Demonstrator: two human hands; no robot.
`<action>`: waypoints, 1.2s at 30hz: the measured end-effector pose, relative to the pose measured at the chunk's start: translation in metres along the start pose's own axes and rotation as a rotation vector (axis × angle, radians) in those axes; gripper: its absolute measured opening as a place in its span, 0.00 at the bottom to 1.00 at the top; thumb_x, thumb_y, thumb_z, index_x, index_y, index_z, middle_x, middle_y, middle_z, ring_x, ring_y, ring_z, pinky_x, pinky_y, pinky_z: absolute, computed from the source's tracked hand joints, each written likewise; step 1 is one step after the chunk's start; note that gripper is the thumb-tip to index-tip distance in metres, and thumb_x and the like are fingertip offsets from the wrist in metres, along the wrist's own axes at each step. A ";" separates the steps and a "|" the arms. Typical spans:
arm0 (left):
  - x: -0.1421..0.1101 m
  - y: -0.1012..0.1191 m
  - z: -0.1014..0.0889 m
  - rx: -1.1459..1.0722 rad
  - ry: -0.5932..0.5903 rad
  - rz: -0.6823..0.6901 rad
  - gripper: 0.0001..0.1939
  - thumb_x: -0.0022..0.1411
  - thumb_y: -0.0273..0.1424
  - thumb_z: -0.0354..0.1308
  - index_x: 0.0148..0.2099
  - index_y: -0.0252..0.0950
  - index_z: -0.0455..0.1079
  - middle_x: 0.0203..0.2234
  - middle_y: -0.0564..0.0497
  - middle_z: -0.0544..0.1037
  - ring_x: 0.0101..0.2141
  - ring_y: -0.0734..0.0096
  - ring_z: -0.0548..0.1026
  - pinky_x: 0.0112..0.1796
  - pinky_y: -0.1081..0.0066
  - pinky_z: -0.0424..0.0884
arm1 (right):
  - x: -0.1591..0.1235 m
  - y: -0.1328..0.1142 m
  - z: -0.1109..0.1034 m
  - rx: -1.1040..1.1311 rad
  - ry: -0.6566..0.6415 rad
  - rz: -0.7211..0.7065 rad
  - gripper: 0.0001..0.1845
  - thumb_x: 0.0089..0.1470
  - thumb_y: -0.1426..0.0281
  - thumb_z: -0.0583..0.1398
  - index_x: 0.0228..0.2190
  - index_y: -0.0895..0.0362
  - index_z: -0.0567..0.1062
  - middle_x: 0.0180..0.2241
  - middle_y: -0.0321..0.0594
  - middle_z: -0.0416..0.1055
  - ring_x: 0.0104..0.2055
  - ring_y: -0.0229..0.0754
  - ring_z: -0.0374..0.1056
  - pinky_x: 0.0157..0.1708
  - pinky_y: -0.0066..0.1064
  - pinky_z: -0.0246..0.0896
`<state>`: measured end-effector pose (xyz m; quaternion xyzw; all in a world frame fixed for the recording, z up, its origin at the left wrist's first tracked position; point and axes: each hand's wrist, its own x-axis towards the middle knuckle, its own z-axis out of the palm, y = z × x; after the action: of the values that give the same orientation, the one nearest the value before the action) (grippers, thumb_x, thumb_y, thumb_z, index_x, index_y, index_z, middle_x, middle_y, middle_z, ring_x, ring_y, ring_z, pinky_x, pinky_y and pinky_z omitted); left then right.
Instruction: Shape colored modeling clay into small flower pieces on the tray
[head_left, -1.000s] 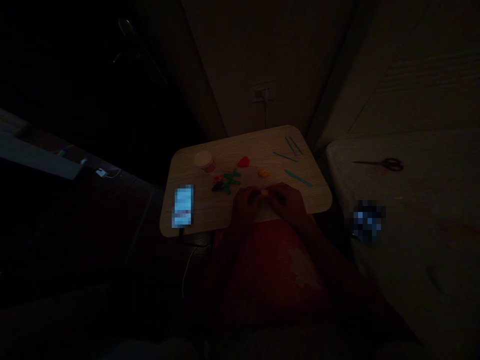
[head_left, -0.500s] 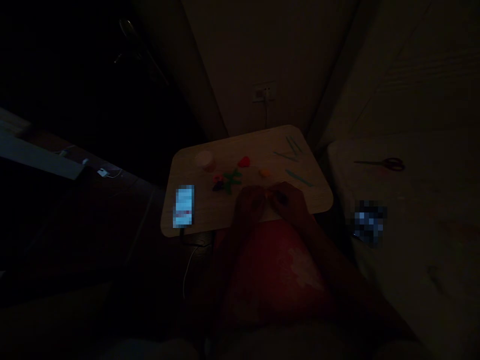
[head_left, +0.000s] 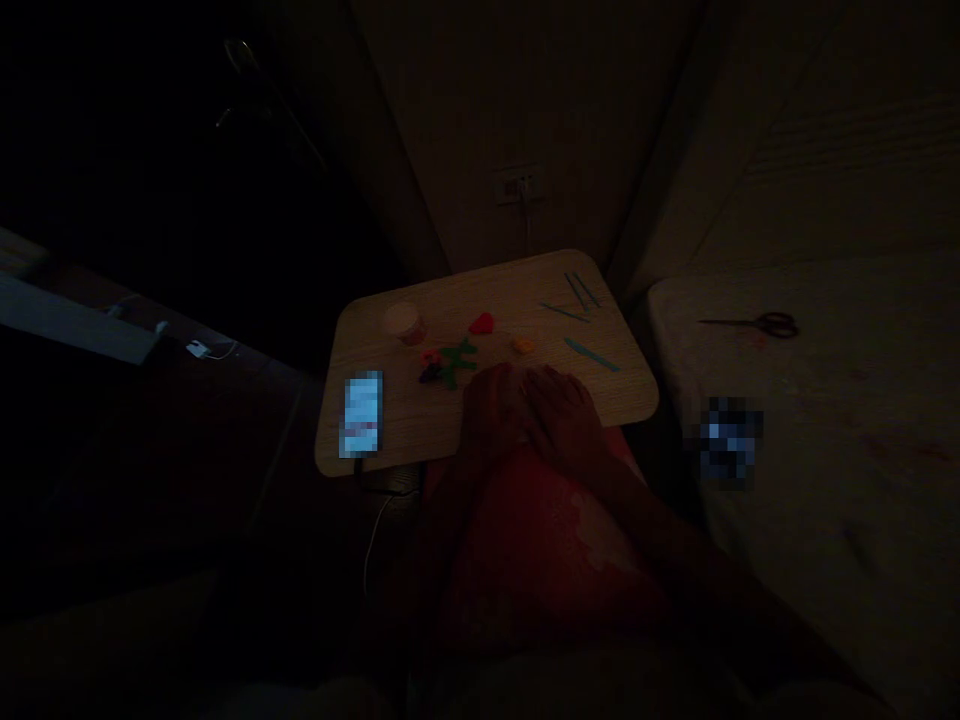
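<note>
The room is very dark. My left hand (head_left: 486,412) and my right hand (head_left: 564,418) meet over the front edge of a small wooden table (head_left: 615,400). The right palm lies across the left, pressed close, and whatever is between them is hidden. Just beyond the hands lie a green clay figure (head_left: 454,362) with dark and orange bits beside it, a red clay lump (head_left: 481,323) and a small orange piece (head_left: 523,346). Teal modelling tools lie at the far right corner (head_left: 577,292) and to the right (head_left: 592,355).
A lit phone (head_left: 362,413) lies on the table's left front. A small round tub (head_left: 405,322) stands at the back left. Scissors (head_left: 754,323) and a blurred bright object (head_left: 726,440) lie on the pale surface to the right. A wall socket (head_left: 517,186) is behind.
My hands were fingertip to fingertip with a small orange bit between them. Now the right hand has slid over the left, palms pressed together, and the bit is out of sight.
</note>
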<state>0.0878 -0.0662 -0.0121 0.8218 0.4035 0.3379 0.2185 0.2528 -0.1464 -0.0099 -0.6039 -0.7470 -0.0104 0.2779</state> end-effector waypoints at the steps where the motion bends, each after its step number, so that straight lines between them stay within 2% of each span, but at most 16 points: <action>1: 0.000 -0.001 0.000 -0.007 0.002 -0.009 0.34 0.55 0.20 0.55 0.64 0.34 0.63 0.59 0.38 0.74 0.60 0.51 0.71 0.64 0.50 0.66 | -0.001 -0.001 0.001 -0.019 -0.024 -0.001 0.32 0.69 0.61 0.55 0.68 0.61 0.65 0.71 0.52 0.61 0.74 0.62 0.52 0.71 0.59 0.46; 5: 0.002 -0.001 0.000 -0.013 0.005 0.001 0.32 0.54 0.21 0.56 0.62 0.34 0.65 0.58 0.38 0.74 0.59 0.51 0.71 0.63 0.50 0.66 | -0.001 0.001 0.001 -0.045 -0.065 0.016 0.33 0.69 0.59 0.55 0.69 0.60 0.64 0.72 0.50 0.60 0.76 0.62 0.48 0.72 0.60 0.42; 9: 0.003 0.002 -0.001 -0.006 -0.006 -0.005 0.30 0.53 0.20 0.56 0.60 0.36 0.66 0.56 0.40 0.75 0.57 0.52 0.72 0.62 0.51 0.66 | 0.000 0.002 0.000 -0.062 -0.066 0.023 0.32 0.69 0.59 0.55 0.68 0.58 0.66 0.71 0.48 0.61 0.76 0.64 0.47 0.71 0.62 0.42; 15: 0.005 0.004 -0.001 0.004 -0.007 -0.004 0.27 0.54 0.21 0.56 0.58 0.36 0.67 0.54 0.40 0.76 0.56 0.53 0.72 0.61 0.52 0.67 | -0.002 0.003 0.000 -0.111 -0.057 0.024 0.31 0.69 0.60 0.56 0.68 0.57 0.67 0.73 0.53 0.56 0.76 0.66 0.45 0.70 0.62 0.43; 19: 0.006 0.005 -0.003 0.005 -0.040 0.022 0.26 0.58 0.22 0.57 0.59 0.35 0.69 0.55 0.41 0.77 0.57 0.53 0.72 0.62 0.52 0.67 | -0.001 0.002 -0.001 -0.112 -0.067 0.048 0.30 0.69 0.60 0.56 0.68 0.55 0.67 0.73 0.51 0.57 0.75 0.66 0.46 0.69 0.62 0.45; 24: 0.013 0.005 -0.002 -0.078 -0.159 0.077 0.26 0.67 0.27 0.55 0.66 0.39 0.67 0.60 0.42 0.76 0.62 0.55 0.71 0.66 0.51 0.63 | -0.001 0.007 0.000 -0.036 -0.040 0.080 0.29 0.68 0.60 0.58 0.67 0.52 0.69 0.73 0.52 0.55 0.73 0.65 0.51 0.67 0.59 0.54; 27: 0.017 0.002 0.001 -0.186 -0.167 0.023 0.27 0.70 0.29 0.55 0.69 0.40 0.64 0.56 0.42 0.79 0.58 0.56 0.75 0.64 0.52 0.66 | -0.003 0.011 -0.001 0.032 -0.003 0.065 0.30 0.67 0.58 0.59 0.67 0.51 0.70 0.72 0.51 0.56 0.72 0.63 0.52 0.66 0.57 0.56; 30: 0.018 0.000 0.003 -0.180 -0.126 -0.042 0.26 0.68 0.31 0.59 0.67 0.40 0.67 0.54 0.42 0.80 0.55 0.55 0.77 0.62 0.52 0.68 | -0.003 0.012 -0.002 0.072 0.015 0.055 0.30 0.67 0.59 0.59 0.66 0.51 0.70 0.72 0.51 0.57 0.72 0.62 0.53 0.66 0.57 0.57; 36: 0.015 0.003 0.000 -0.098 -0.123 -0.036 0.29 0.63 0.28 0.65 0.65 0.38 0.67 0.53 0.43 0.80 0.54 0.55 0.76 0.61 0.53 0.68 | -0.005 0.013 -0.005 0.098 0.020 0.051 0.29 0.68 0.59 0.57 0.66 0.51 0.70 0.71 0.51 0.59 0.72 0.61 0.54 0.67 0.57 0.57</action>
<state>0.0959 -0.0558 -0.0048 0.8219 0.3869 0.3023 0.2888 0.2676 -0.1487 -0.0116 -0.6083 -0.7281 0.0271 0.3148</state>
